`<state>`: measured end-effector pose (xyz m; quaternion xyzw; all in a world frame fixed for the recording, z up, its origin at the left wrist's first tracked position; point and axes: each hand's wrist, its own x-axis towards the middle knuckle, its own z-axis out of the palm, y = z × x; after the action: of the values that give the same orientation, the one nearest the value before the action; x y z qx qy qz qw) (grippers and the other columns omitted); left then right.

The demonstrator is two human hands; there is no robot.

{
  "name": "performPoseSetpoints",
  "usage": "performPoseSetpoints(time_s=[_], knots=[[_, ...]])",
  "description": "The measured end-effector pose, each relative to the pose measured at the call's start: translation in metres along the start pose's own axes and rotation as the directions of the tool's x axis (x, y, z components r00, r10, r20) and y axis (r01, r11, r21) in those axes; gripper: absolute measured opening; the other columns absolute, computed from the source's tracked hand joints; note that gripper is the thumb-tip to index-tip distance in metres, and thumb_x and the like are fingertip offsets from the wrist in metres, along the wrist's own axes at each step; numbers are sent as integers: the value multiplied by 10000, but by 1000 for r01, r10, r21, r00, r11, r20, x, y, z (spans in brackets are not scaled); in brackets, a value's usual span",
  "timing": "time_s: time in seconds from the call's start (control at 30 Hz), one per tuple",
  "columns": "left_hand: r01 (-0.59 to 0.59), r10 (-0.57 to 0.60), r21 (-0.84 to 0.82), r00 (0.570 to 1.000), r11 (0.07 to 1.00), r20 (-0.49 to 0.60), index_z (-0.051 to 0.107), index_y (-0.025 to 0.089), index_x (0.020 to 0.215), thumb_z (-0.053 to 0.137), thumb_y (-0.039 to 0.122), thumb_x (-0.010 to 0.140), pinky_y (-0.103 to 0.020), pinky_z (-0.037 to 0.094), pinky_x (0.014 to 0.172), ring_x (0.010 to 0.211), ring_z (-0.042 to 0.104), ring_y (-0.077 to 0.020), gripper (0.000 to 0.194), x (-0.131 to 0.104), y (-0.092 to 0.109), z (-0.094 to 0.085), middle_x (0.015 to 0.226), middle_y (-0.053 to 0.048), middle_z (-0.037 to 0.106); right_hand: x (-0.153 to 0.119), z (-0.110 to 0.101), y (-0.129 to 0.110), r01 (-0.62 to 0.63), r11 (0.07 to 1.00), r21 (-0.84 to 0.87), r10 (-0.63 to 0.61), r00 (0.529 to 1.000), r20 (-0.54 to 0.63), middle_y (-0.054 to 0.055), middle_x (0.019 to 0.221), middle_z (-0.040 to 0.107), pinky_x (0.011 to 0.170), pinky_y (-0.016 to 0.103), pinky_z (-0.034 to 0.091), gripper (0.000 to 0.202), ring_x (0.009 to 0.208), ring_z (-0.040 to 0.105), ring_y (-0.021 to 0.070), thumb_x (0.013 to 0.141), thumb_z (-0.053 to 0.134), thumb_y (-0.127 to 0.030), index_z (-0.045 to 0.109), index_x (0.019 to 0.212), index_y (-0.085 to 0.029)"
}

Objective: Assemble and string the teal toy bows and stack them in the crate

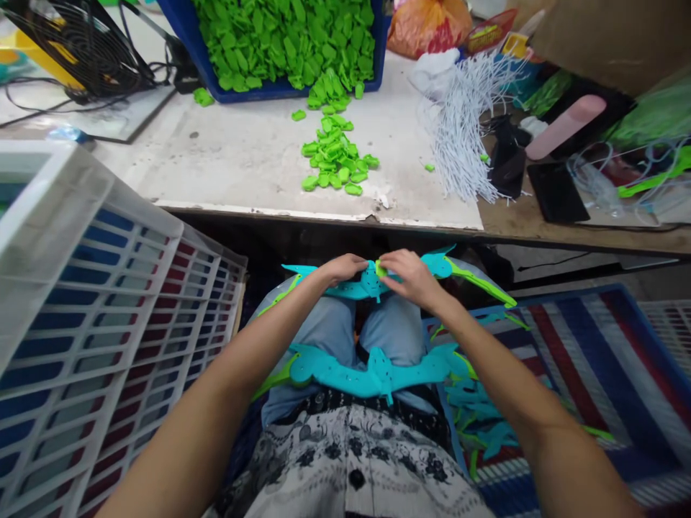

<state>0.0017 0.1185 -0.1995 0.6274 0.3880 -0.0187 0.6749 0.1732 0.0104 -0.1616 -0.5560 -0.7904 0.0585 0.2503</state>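
Across my knees lies a teal toy bow with lime-green limb ends, its middle up near the table's edge. My left hand is closed on this bow just left of its centre. At the centre, my right hand pinches a small lime-green plastic piece against the bow's hub. My fingers partly cover that piece, so whether it is seated cannot be made out. Closer to my waist, a second teal toy bow rests on my lap, touched by neither hand.
A blue bin of green pieces stands on the table, with a loose pile before it. White strings and a phone lie rightward. A white crate is at left; more bows sit low right.
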Motion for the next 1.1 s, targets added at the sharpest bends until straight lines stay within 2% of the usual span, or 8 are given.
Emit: performPoseSetpoints(time_s=[0.17,0.37,0.5,0.67,0.83,0.93,1.0,1.1], knots=[[21,-21,-101,1000,995,7,687,127,864,605,408,800,-244,441,640,668,558,-142,299,2,-2,3,721,-29,650,-26,35,-12,12,1000,-1,-12,999,38,122,1093,647,837,405,456,267,999,552,242,916,473,-311,651,1050,-164],[-12,12,-108,1000,994,2,670,118,801,603,454,793,-219,386,562,584,495,-114,342,0,-4,3,645,-12,597,-25,42,-13,-20,1000,11,20,1000,22,110,1162,637,867,424,463,252,1024,554,251,914,472,-278,658,1051,-175],[-81,84,-51,995,995,51,653,121,829,620,434,777,-192,309,491,520,416,-84,318,-1,-7,4,579,30,513,-30,46,-19,-170,974,151,179,983,-45,90,1097,654,919,437,442,218,1060,534,254,867,554,-298,626,1047,-200],[-74,74,-9,997,997,-21,641,143,846,649,306,731,-184,299,475,525,427,-78,200,-2,-3,13,625,37,534,-20,48,-12,-494,814,306,494,865,84,73,1033,633,830,384,482,418,946,587,229,695,709,-297,544,1065,-198],[13,-13,4,993,1000,-115,640,137,731,665,247,677,-197,272,443,472,371,-73,125,-5,3,18,540,45,481,-4,43,4,-663,713,228,548,730,409,12,885,663,683,294,488,644,785,627,191,542,811,-287,531,1117,-211],[-30,33,28,995,999,-93,640,127,733,653,291,694,-200,267,445,472,364,-73,169,-6,2,15,523,49,460,3,31,2,-577,801,158,482,779,401,16,900,679,670,268,471,620,802,633,191,561,807,-333,566,1124,-233],[-74,80,87,994,994,-70,640,131,749,633,341,721,-201,284,461,493,389,-82,212,-6,1,11,531,49,464,15,17,-2,-478,872,108,417,839,350,25,865,693,663,267,463,394,795,637,198,653,746,-357,639,1013,-238],[-141,153,262,988,955,-26,643,142,782,601,404,765,-209,358,529,599,500,-123,265,-6,2,8,611,23,538,57,-2,3,-372,926,58,366,926,94,44,827,695,683,287,459,184,781,632,202,842,542,-335,685,861,-220]])
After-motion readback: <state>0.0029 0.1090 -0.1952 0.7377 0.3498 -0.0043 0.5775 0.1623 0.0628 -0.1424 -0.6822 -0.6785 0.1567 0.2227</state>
